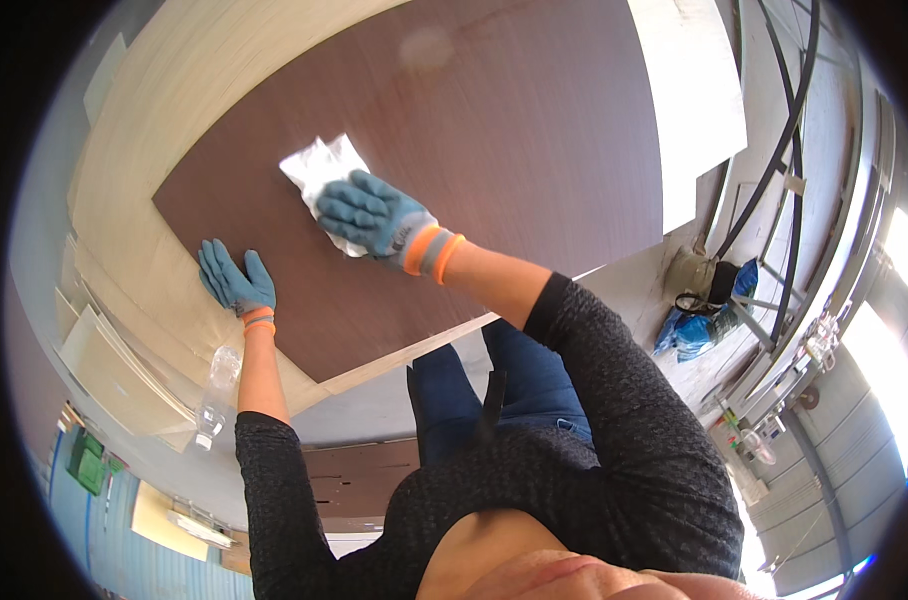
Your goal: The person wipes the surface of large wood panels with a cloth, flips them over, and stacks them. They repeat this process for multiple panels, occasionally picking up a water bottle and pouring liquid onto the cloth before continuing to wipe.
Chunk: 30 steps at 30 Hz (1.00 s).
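Observation:
A large dark brown wood-grain panel point(534, 150) lies flat in front of me on a pale, light-wood sheet point(134, 190). My right hand point(369, 215), in a blue-grey glove with an orange cuff, presses a crumpled white cloth point(319, 165) onto the panel's left half. Its fingers lie over the cloth, which sticks out beyond them. Gloved the same way, my left hand point(236, 280) rests with fingers apart at the panel's left edge, partly over the pale sheet. Nothing shows in it.
A clear plastic bottle point(217, 395) lies beside my left forearm, near stacked pale boards point(124, 370). Beyond the panel's right edge is a white sheet point(689, 110). Black hoses point(796, 130) hang at the right, above a blue plastic bag point(692, 335). A green bin point(87, 462) stands at far left.

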Motion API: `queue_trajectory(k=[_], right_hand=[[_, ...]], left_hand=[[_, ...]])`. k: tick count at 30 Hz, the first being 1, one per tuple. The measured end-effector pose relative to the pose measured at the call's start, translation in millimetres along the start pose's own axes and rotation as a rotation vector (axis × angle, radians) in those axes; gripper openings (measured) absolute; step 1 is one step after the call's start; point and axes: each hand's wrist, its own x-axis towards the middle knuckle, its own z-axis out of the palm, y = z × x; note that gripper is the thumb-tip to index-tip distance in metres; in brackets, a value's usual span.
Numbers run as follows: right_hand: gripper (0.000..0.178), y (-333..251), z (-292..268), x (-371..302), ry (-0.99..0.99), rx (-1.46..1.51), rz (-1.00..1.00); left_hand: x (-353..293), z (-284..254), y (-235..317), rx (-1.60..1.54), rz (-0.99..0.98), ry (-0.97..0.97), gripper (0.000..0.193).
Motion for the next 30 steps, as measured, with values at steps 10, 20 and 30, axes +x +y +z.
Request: queue_trajectory(k=[10,20,30], right_hand=[[0.045,199,-5,-147,0.08,-0.343,0.605],[0.056,-79,83,-180,0.328,0.28,0.187],[0.063,51,86,-332,0.179,-0.057,0.809]], left_hand=[[1,-1,7,0.004,0.027,0.047,0.062],[-13,2,-4,0.027,0.065,0.061,0.061],[-12,5,1,0.044,0.024,0.074,0.059]])
